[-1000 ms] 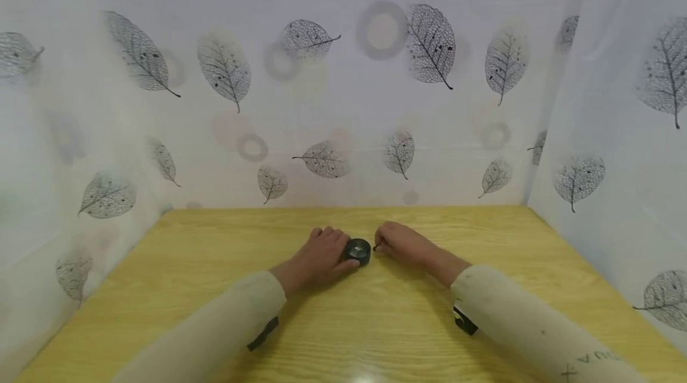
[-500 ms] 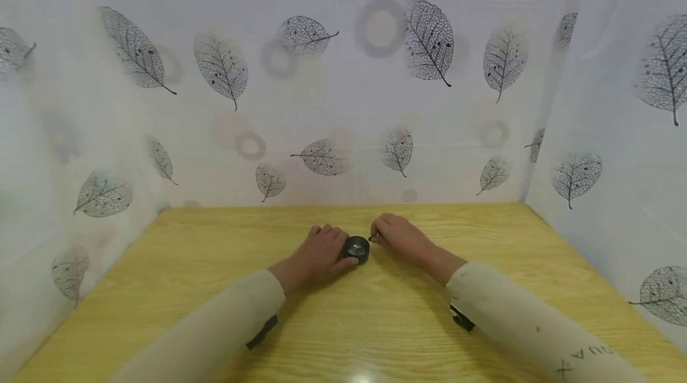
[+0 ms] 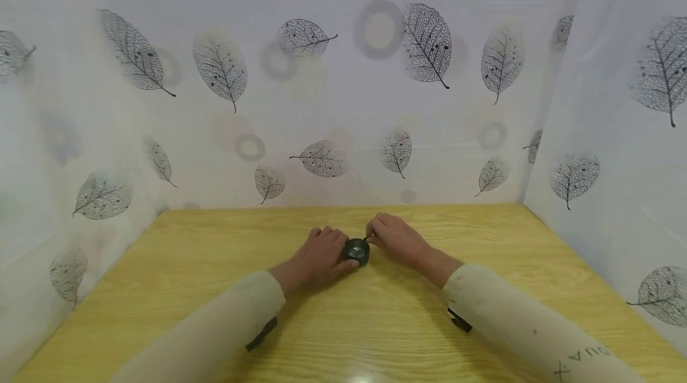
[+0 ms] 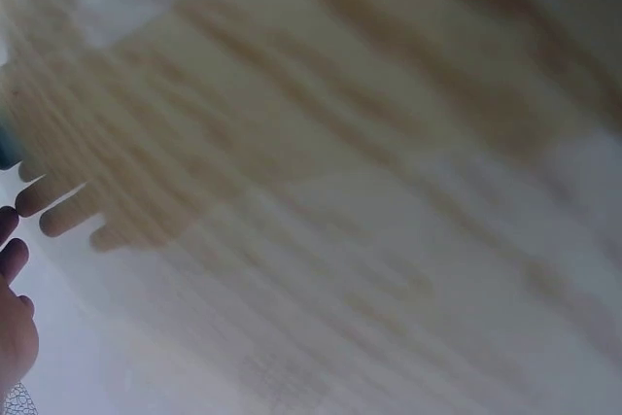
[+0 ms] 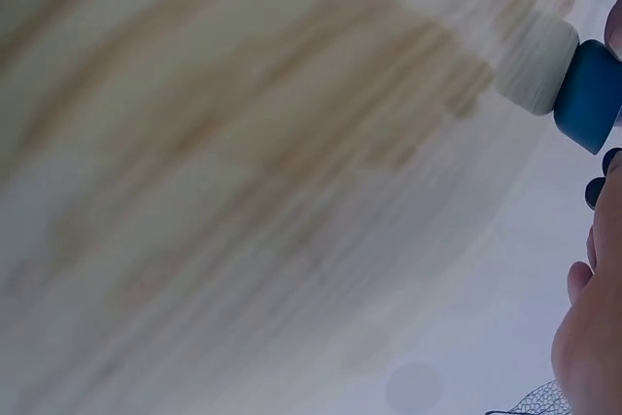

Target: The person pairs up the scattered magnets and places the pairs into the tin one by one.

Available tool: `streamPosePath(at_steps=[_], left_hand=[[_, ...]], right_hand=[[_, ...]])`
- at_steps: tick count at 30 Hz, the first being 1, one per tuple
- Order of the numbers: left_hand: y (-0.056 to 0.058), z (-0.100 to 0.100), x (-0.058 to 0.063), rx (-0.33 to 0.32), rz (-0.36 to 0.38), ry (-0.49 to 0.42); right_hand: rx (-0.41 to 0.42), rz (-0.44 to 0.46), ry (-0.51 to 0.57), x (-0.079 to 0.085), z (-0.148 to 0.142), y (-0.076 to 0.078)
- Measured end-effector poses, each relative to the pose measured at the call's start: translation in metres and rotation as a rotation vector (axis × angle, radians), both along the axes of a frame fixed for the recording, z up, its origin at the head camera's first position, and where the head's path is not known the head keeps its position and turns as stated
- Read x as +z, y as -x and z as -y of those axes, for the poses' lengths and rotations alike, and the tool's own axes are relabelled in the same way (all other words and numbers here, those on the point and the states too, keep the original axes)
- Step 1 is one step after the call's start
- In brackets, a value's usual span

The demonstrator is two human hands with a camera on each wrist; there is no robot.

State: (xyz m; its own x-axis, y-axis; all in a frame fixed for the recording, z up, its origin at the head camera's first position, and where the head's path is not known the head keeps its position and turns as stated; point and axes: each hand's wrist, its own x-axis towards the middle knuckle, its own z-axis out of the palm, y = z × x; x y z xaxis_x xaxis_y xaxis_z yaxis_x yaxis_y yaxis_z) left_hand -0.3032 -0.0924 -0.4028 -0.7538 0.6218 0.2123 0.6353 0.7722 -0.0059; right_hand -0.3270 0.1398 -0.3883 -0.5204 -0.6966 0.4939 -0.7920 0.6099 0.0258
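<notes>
A short, round dark-blue container (image 3: 356, 251) with a glossy grey middle sits on the wooden table. My left hand (image 3: 322, 255) holds it from the left, thumb along the front and fingers behind. At its far right rim, my right hand (image 3: 394, 238) pinches a small thin dark piece (image 3: 367, 238), whose tip meets the rim in the head view; its kind cannot be made out. The right wrist view catches the container's blue side (image 5: 588, 94) at the edge, above part of my right hand (image 5: 598, 308). Only a sliver of my left hand (image 4: 15, 328) shows in the left wrist view.
The glossy table (image 3: 333, 335) has a yellow wood grain and reflects light. White leaf-print curtains (image 3: 343, 102) enclose it at the back and both sides. Dark wrist devices (image 3: 460, 320) hang under both light sleeves.
My right hand has moved left and slightly away from me, bringing the thin dark piece from beside the container up to its rim. The left hand and container stay in place.
</notes>
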Motion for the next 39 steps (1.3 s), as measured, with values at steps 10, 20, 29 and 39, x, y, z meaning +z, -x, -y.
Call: streamPosePath(at_steps=[10, 20, 29, 39], left_hand=[[-0.001, 0.0, 0.0, -0.001, 0.017, -0.015], [0.001, 0.0, -0.002, -0.002, 0.003, -0.016], [-0.003, 0.002, -0.003, -0.048, -0.02, -0.079], [-0.003, 0.001, -0.002, -0.043, -0.032, -0.06]], right_hand=[[0.038, 0.085, -0.029, 0.004, 0.015, -0.004], [0.069, 0.09, -0.037, 0.001, 0.02, -0.003], [0.108, 0.16, -0.031, 0.0, 0.027, -0.004], [0.079, 0.306, 0.019, -0.002, 0.026, 0.0]])
